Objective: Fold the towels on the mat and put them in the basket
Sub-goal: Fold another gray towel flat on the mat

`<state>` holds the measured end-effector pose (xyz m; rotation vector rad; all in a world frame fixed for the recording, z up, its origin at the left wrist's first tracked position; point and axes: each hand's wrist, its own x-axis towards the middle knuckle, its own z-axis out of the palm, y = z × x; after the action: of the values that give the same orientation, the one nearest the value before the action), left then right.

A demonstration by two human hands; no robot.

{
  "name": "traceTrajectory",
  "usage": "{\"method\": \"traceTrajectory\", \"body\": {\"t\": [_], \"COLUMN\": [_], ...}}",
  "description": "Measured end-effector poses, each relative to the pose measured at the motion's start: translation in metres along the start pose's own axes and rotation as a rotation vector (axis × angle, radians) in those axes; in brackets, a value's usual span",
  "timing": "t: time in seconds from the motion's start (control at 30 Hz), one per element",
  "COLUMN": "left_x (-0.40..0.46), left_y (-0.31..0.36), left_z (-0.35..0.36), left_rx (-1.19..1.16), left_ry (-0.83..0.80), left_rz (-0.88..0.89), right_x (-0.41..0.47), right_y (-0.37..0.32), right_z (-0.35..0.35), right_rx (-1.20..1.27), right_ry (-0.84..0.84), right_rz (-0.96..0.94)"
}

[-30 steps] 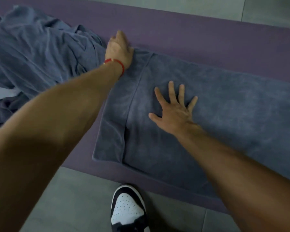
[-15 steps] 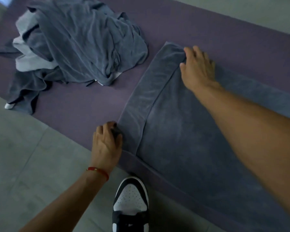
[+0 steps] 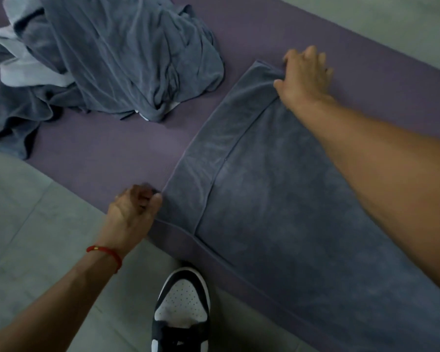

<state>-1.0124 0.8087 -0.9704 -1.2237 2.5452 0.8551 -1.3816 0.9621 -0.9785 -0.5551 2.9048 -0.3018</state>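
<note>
The left hand pinches the near corner of the flat, plush grey towel. The right hand grips its far corner, fingers curled. Left of the towel on the purple mat lies a crumpled towel heap.

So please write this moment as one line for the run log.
left hand: pinches near corner | right hand: grips far corner | towel: flat on mat | pile: unfolded
</note>
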Motion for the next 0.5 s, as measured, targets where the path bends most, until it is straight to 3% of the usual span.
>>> {"method": "traceTrajectory", "body": {"t": [0.1, 0.2, 0.4, 0.5], "left_x": [0.002, 0.0, 0.002, -0.007], "left_y": [0.003, 0.005, 0.013, 0.04], "left_z": [0.005, 0.003, -0.008, -0.026], "left_rx": [0.138, 0.158, 0.143, 0.042], "left_ry": [-0.079, -0.062, -0.113, -0.062], "left_rz": [0.059, 0.01, -0.087, -0.035], "right_x": [-0.038, -0.067, -0.07, -0.084], "right_y": [-0.023, -0.03, -0.026, -0.046], "right_z": [0.009, 0.035, 0.04, 0.023], "right_rx": [-0.078, -0.087, -0.06, -0.027], "right_ry": [0.164, 0.028, -0.208, -0.144], "right_rz": [-0.224, -0.385, -0.328, -0.288]}}
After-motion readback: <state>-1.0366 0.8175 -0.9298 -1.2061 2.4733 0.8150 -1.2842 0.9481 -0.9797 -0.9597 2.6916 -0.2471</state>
